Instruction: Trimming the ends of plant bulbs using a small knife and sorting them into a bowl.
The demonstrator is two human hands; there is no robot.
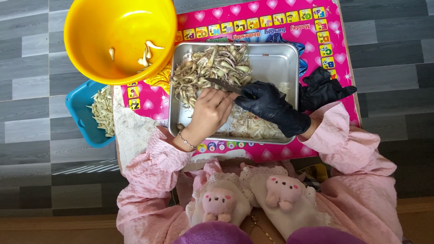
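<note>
**Hands at a metal tray of bulbs and peelings**

Seen from above, over a low pink table. Left hand, bare, fingers curled over the contents of the metal tray; whether anything is pinched cannot be told. Right hand, in a black glove, closed around the handle of a small knife, blade pointing left above the heap of bulbs and peelings. Spare black glove just right of the tray. Yellow bowl with a few peeled pieces at upper left; blue tray beneath it.
</note>
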